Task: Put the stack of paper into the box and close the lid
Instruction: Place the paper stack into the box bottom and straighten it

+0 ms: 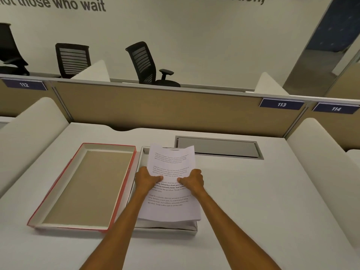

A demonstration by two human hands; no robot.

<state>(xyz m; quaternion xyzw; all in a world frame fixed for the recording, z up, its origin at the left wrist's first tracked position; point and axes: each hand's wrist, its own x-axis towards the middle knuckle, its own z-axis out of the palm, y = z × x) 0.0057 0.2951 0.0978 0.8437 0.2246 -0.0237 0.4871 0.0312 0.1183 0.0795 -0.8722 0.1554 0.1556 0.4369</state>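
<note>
Fingers (158,178) of both hands clench the stack of paper (171,184) above the box (192,228).

An open-plan office: numbered workstation tags (281,104) on a tan partition (155,108), black swivel chairs (145,63) beyond it, white desk (253,191), and a slogan (54,4) lettered on the wall.

The stack of paper (171,184) hides most of the box (192,228); its print is unreadable
</note>
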